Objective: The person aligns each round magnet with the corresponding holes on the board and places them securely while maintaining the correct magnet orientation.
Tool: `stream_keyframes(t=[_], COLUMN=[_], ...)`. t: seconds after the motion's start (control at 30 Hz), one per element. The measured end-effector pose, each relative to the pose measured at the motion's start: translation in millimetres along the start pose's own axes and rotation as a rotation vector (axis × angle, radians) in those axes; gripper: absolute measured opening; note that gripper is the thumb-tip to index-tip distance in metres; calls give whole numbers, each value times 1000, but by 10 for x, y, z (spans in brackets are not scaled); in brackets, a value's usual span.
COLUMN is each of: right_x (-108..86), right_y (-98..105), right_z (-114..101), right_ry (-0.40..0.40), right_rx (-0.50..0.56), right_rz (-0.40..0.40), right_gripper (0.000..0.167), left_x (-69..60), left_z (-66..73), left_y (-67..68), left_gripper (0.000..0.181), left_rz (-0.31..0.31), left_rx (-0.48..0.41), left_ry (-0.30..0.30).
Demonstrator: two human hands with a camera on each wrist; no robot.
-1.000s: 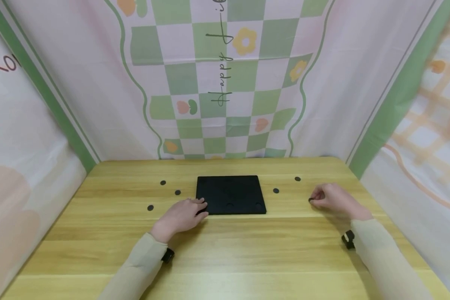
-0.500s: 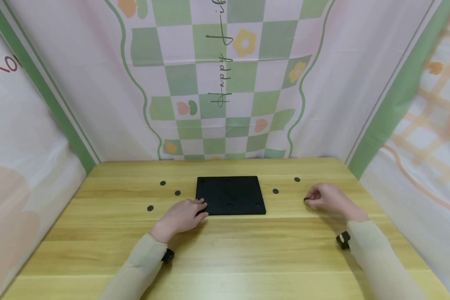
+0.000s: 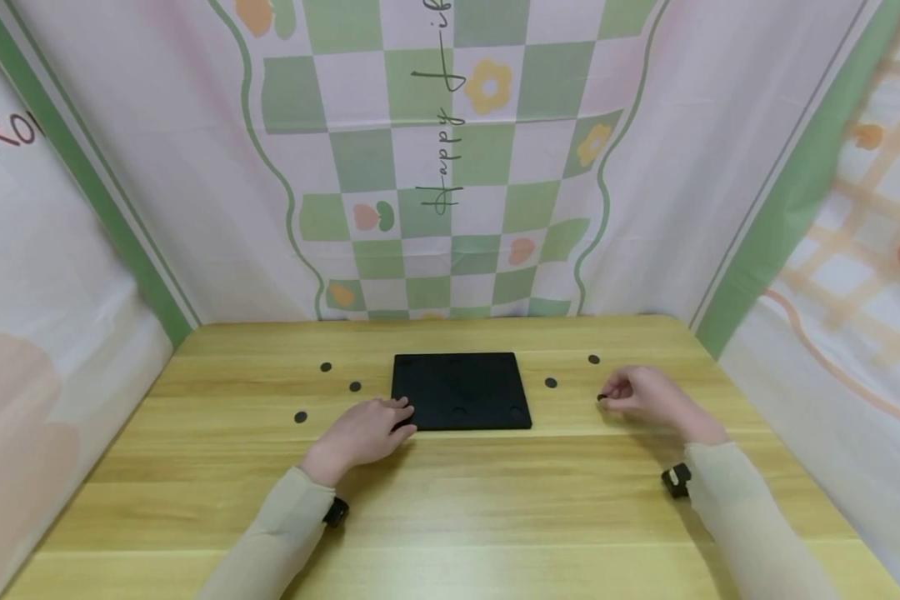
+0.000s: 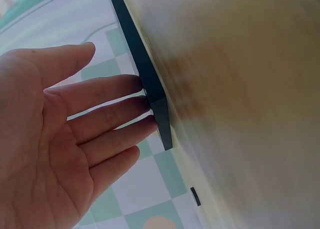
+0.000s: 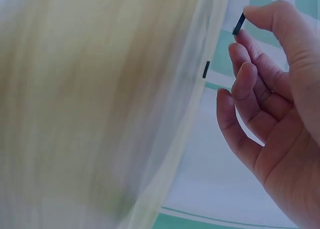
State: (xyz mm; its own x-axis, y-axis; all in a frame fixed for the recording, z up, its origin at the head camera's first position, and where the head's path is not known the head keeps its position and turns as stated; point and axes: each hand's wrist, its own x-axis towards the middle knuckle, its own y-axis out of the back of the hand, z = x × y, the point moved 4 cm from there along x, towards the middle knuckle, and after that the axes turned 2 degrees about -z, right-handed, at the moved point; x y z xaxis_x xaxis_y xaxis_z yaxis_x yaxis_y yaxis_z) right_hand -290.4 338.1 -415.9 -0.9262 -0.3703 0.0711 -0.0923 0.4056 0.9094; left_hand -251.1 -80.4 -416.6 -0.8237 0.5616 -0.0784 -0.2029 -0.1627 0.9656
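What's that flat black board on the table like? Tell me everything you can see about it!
The black board is a thin rectangle, dark all over, maybe plastic. Its top shows faint round marks, clearest along the near edge; whether they are hollows is hard to tell. It lies flat on the table, toward the far side, with small black discs scattered to both sides. The left hand touches it at its near left corner.

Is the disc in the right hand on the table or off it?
Off: the right hand pinches the disc, and the right wrist view shows a gap between disc and table.
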Motion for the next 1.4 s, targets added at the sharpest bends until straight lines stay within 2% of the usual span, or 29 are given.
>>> stream_keyframes(t=[0.27,0.47,0.7,1.0,1.4], right_x=[29,55,76,129,223], right_y=[-33,-63,-96,-110,-168], right_z=[-66,-133,-181,-271,-409], right_ry=[10,47,43,77,101], right_rx=[10,3,16,-19,-9], right_rz=[18,42,35,28,6], right_gripper=[14,15,14,12,12], left_x=[-6,-1,3,1,-1], left_z=[8,9,9,0,10], left_y=[8,0,0,-2,2], left_gripper=[43,44,44,42,42], left_rz=[-5,-10,-11,-3,0], left_rx=[-5,-1,-6,-5,0], left_ry=[-3,4,12,7,4])
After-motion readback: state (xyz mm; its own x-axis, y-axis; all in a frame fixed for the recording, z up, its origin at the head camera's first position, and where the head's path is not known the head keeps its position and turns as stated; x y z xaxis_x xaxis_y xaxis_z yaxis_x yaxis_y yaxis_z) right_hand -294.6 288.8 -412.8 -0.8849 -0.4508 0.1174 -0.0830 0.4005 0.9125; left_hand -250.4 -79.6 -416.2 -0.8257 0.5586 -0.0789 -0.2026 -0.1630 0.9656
